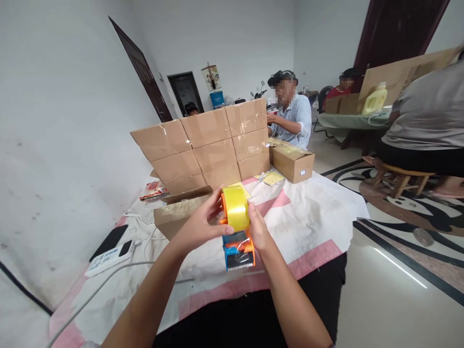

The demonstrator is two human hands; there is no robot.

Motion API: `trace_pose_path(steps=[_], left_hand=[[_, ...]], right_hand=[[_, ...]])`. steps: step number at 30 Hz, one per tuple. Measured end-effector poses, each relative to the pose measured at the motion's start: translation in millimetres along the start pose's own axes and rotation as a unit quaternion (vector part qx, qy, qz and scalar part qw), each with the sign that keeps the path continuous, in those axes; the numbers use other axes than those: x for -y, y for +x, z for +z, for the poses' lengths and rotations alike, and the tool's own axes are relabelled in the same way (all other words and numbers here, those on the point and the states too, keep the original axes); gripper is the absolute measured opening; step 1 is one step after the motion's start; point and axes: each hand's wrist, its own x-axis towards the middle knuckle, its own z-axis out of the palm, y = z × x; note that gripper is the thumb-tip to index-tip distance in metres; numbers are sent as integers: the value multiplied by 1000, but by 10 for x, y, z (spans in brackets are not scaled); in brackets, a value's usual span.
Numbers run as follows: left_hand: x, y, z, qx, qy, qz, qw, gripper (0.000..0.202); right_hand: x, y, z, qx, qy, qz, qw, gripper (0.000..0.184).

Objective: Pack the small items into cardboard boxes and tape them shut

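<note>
I hold an orange and blue tape dispenser (238,247) with a yellowish roll of tape (235,208) up in front of me, over the table. My left hand (199,223) grips the roll's left side, fingers curled over its top edge. My right hand (258,231) is closed on the roll's right side and the dispenser frame. Just behind my hands lies an open cardboard box (177,212) on the white and pink cloth (311,217).
A wall of stacked taped cartons (210,145) stands at the table's far side, with another box (293,162) to its right. A power strip (108,256), a dark phone (108,240) and a cable lie left. Other people sit beyond and to the right.
</note>
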Motion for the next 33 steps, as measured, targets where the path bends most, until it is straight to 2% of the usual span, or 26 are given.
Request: trace_pose_path(steps=[3, 4, 6, 9, 10, 13, 16, 22, 25, 29, 33], left_hand=[[-27, -32, 8, -4, 8, -16, 1000, 114], [-15, -66, 25, -20, 12, -22, 999, 114], [71, -199, 86, -94, 17, -40, 995, 113], [320, -555, 243, -236, -10, -85, 968, 104], [404, -693, 308, -249, -28, -106, 962, 99], [539, -1046, 511, -210, -47, -180, 960, 69], [473, -1208, 688, -204, -59, -227, 951, 42], [317, -1233, 858, -261, -81, -250, 929, 37], [366, -1244, 854, -262, -82, -260, 926, 38], [454, -1246, 826, -266, -78, -257, 926, 41], [486, -1217, 838, -263, -41, -261, 928, 44]], right_hand=[[-21, -1, 28, 76, 52, 26, 995, 51], [-29, 5, 37, 81, 62, 27, 994, 46], [-42, 18, 54, 86, 66, 29, 994, 37], [-50, 30, 78, 80, 60, 30, 995, 32], [-51, 33, 83, 72, 59, 24, 995, 31], [-59, 52, 81, 42, 47, -3, 998, 33], [-109, 87, 47, 25, 22, -26, 999, 39], [-290, 142, -69, -51, -71, -77, 993, 55], [-318, 147, -87, -84, -92, -77, 989, 57], [-302, 143, -71, -83, -109, -90, 986, 55], [-300, 143, -62, -98, -101, -67, 988, 55]])
